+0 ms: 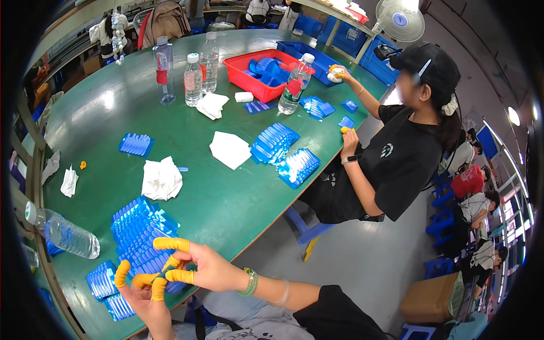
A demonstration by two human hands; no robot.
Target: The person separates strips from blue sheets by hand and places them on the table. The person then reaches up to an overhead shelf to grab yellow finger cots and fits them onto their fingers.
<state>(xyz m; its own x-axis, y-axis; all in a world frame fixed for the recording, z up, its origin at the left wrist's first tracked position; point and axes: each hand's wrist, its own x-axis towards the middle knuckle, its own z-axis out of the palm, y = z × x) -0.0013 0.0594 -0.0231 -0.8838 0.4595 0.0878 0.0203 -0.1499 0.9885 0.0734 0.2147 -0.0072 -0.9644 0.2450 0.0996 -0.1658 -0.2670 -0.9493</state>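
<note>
Yellow finger cots cover fingertips on both my hands. My left hand (150, 303) and my right hand (212, 269) meet at the table's near edge, thumbs and fingers pinched together. Between them is a small, thin dark piece (162, 273), mostly covered by the fingertips, so its kind does not show. Right behind them lies a large pile of blue ribbed plastic pieces (136, 226), laid in overlapping rows. Two smaller stacks of ribbed pieces (102, 280) sit left of my left hand.
A green table (204, 170) holds crumpled tissue (162, 178), white paper (230, 150), several bottles (76, 235) and more blue stacks (275, 143). A red bin (249, 79) and a blue bin (317, 65) stand farther back. At right, a co-worker (391, 147) handles blue pieces and a white wad.
</note>
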